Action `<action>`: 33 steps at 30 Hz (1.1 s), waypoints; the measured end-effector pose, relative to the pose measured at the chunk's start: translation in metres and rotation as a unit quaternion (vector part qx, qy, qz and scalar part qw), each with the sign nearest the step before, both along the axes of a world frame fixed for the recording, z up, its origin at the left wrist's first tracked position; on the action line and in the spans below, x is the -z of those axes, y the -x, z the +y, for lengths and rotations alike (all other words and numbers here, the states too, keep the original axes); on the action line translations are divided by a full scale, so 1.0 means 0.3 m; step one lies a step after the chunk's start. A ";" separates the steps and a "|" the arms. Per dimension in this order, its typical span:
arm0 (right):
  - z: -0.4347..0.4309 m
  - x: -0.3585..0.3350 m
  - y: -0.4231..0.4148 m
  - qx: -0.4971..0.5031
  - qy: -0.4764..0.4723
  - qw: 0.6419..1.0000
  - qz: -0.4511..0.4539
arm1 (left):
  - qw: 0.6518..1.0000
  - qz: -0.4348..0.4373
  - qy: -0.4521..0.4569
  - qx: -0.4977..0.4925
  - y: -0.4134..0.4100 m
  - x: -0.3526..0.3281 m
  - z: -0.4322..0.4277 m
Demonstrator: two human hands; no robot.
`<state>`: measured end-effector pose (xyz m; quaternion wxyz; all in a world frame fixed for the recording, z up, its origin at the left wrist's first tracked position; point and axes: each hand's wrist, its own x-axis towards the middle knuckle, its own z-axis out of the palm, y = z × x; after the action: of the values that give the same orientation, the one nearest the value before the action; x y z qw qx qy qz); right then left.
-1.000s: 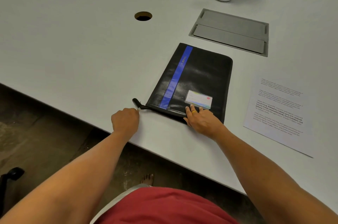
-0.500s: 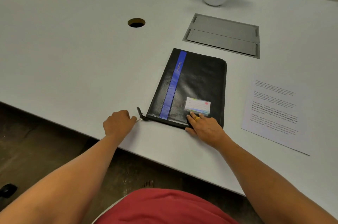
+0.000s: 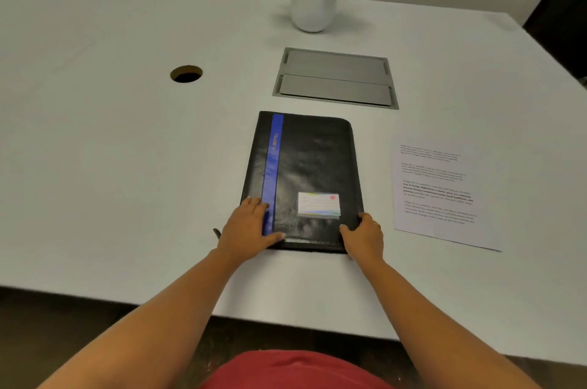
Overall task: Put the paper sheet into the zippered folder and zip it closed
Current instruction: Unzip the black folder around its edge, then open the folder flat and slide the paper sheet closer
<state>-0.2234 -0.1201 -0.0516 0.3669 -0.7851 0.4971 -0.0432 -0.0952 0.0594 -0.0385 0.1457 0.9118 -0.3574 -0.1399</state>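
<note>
A black zippered folder [image 3: 313, 163] with a blue stripe and a small card label lies flat in the middle of the white table [image 3: 111, 150]. My left hand [image 3: 246, 229] rests flat on its near left corner, fingers spread over the stripe. My right hand [image 3: 363, 237] grips the near right corner, thumb on top. The zipper pull [image 3: 217, 233] sticks out just left of my left hand. A printed paper sheet [image 3: 441, 191] lies flat to the right of the folder, untouched.
A grey flap-covered cable box [image 3: 336, 78] is set into the table behind the folder. A round cable hole [image 3: 186, 73] lies to the left of it. A potted plant [image 3: 314, 4] stands at the back. The table's near edge runs just below my forearms.
My left hand let go of the zipper pull and moved right onto the folder's near left corner. My right hand slid from the label area to the near right corner. The folder now lies straighter.
</note>
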 end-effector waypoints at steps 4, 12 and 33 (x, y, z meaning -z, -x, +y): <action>-0.008 -0.025 -0.027 0.065 -0.053 0.996 -0.027 | 0.989 0.062 -0.128 0.031 0.006 0.019 -0.042; 0.005 -0.182 -0.060 0.212 0.037 0.966 -0.142 | 0.990 0.058 -0.125 0.034 0.010 0.006 -0.053; 0.376 -0.442 -0.297 -0.292 -0.135 0.850 -0.417 | 0.880 -0.101 0.456 -0.089 -0.080 -0.345 0.147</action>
<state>-0.1342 -0.0072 0.0810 0.6377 -0.7451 0.0466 -0.1896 -0.0710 0.1034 0.0651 0.5203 0.7817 -0.3120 0.1444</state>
